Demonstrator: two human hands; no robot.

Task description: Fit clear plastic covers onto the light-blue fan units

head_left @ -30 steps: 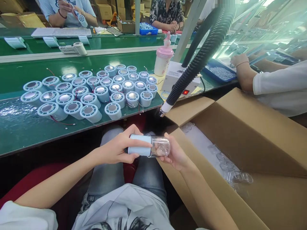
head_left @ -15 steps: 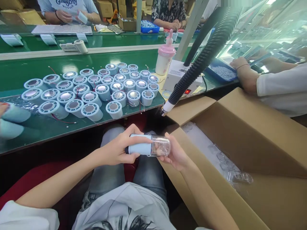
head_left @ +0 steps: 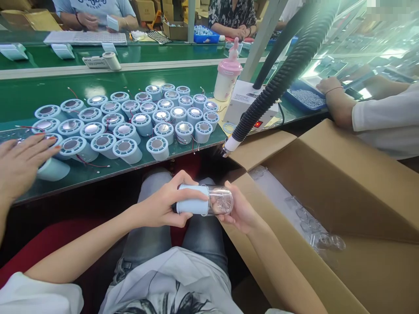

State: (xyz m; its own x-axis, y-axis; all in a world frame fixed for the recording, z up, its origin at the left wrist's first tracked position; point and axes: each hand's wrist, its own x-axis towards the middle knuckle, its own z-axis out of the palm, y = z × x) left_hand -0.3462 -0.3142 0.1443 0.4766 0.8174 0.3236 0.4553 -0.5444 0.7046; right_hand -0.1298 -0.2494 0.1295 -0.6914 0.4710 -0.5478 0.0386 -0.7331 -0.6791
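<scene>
Evidently, steady alignment mattered most: the left hand [head_left: 170, 198] was partly closed, thumb and fingers curved around the pale blue cylinder [head_left: 193, 199], while the right hand [head_left: 240, 209] was curled about the far end of the clear cup [head_left: 224, 200]. The two pieces met in line above the lap [head_left: 149, 244], near the open carton [head_left: 369, 170]; how deeply one sat in the other could not be told. Good handling, one judged, called for keeping them straight, pushing evenly, holding the clear wall lightly and guarding against fingertips pinched at the seam.
</scene>
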